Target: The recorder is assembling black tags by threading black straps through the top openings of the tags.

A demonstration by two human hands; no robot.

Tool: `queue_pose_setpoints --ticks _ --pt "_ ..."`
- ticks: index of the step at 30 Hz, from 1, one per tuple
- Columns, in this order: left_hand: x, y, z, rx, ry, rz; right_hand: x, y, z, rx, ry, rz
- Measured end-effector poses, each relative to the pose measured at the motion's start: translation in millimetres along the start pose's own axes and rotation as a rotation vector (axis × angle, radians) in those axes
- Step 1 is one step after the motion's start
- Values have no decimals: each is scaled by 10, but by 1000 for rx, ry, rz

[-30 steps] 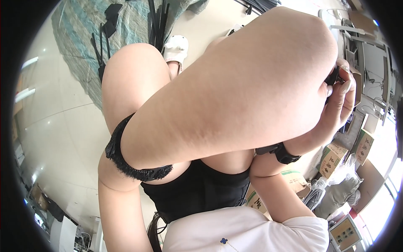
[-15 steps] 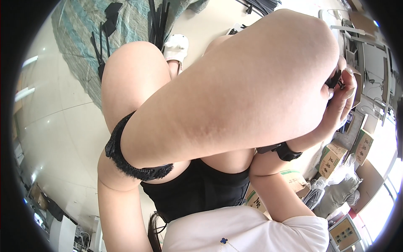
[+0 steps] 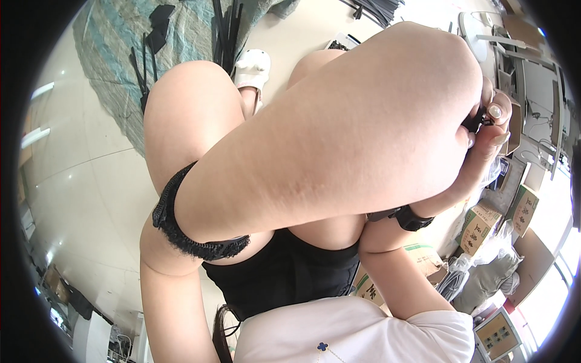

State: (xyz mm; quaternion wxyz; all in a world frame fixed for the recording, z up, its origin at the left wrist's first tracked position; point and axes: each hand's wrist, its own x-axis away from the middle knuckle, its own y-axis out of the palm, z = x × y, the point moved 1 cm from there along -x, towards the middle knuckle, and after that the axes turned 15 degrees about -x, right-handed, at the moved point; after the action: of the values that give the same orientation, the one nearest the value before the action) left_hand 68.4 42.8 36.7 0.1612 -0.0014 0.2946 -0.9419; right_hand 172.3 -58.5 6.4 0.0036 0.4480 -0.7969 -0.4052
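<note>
My left forearm crosses the view very large, and my bent left hand (image 3: 463,78) at its far end hides most of its own fingers. A fingertip shows beside a small black piece (image 3: 473,123), whose exact kind I cannot make out. My right hand (image 3: 489,142) reaches up from behind the forearm, its fingers and thumb pinched on the same black piece at the right. A black band (image 3: 172,221) circles my left arm near the elbow, and a black watch-like device (image 3: 414,218) is on my right wrist.
On the floor at the far left lies a striped woven sheet (image 3: 115,78) with black strips (image 3: 225,36) on it. More black strips (image 3: 375,9) lie at the far side. Cardboard boxes (image 3: 478,230) and bagged goods (image 3: 490,278) stand at the right, near metal racks (image 3: 532,54).
My right hand's fingers have curled further inward around the black piece. The far end of my left forearm has dipped slightly.
</note>
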Motion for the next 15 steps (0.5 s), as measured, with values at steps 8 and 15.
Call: queue_pose_setpoints --ticks 8,15 --pt "54 -14 -1 -9 -18 8 42 -88 -37 128 -58 44" --pt "21 -17 29 -1 -3 12 33 -16 -92 44 -3 126"
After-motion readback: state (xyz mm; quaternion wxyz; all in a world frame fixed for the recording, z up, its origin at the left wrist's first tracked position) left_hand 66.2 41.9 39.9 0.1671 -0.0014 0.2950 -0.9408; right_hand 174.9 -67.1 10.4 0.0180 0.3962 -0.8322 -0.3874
